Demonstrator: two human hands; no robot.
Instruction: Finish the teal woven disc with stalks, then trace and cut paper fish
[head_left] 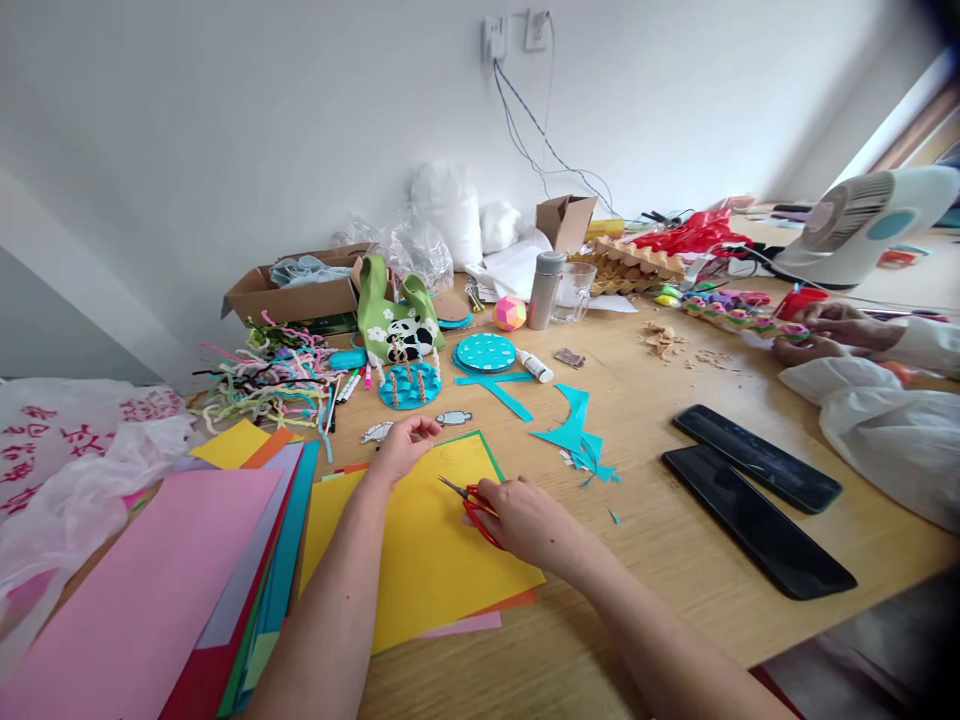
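Note:
A yellow sheet of paper (420, 560) lies on top of other coloured sheets on the wooden table. My right hand (517, 515) is closed round the red handles of a pair of scissors (480, 512), whose blades point up and left over the yellow sheet. My left hand (409, 445) hovers near the sheet's upper edge, its fingers curled; whether anything small is between them is hidden. Beside it are a small white paper cutout (454, 418) and another one (376, 432) partly behind the hand.
Coloured papers (150, 560) spread at the left. Blue scraps (574, 430) and two black phones (750, 520) lie to the right. Behind stand a blue pegged disc (409, 386) and a steel bottle (546, 290). Another person's hands (832, 330) hold a decorated strip at the right.

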